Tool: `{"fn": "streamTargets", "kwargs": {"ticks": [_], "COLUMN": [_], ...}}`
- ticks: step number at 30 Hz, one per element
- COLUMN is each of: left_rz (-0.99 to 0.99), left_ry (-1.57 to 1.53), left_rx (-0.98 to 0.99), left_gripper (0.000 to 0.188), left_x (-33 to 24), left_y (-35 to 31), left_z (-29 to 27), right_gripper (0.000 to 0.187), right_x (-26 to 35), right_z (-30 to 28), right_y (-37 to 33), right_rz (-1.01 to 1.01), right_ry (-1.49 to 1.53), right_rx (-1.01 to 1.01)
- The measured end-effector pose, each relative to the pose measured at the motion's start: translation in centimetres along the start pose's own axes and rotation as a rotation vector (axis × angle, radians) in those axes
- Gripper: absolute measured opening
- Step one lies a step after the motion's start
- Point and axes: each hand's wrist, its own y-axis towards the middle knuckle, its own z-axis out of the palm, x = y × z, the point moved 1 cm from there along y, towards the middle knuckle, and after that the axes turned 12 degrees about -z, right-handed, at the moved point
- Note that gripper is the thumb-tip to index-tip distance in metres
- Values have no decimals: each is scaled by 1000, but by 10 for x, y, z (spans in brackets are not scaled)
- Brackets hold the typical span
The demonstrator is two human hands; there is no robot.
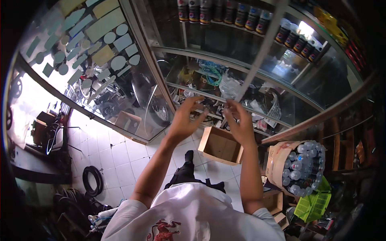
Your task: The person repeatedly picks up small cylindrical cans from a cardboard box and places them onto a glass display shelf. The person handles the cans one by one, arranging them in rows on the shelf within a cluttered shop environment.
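Note:
Both of my hands are raised before a glass display cabinet (225, 60), above its lower shelf. My left hand (185, 120) has its thumb and fingers apart and curved, with nothing visible between them. Facing it, my right hand (242, 122) also shows a gap between thumb and fingers; I make out nothing held there. Small dark parts clutter the shelf (213, 114) behind the fingertips, so contact with them is hard to judge. Below the hands, an open cardboard box (219, 146) stands on the tiled floor, partly covered by my right hand and forearm.
Spray cans (241, 18) line the upper shelf. A clear plastic bag (230, 86) and teal cords (211, 72) lie lower down. At right are a carton of clear bottles (277, 160) and a green basket (313, 207). A black tire (93, 180) lies on the floor at left.

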Motion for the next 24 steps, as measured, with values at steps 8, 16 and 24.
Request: {"fn": "streamTargets", "kwargs": {"ticks": [8, 16, 24], "left_rz": [164, 260, 401], "left_ry": [36, 188, 274], "left_rx": [-102, -86, -55], "left_gripper": [47, 46, 47], "left_x": [44, 62, 65], "left_y": [153, 250, 327], "left_z": [-110, -160, -144], "right_gripper": [42, 66, 77], "right_x": [-46, -121, -240], "right_z": [91, 116, 39], "right_y": [216, 462, 622], "right_rz": [-159, -414, -538], "right_ry": [-124, -831, -1299], "right_rx": [26, -71, -278]}}
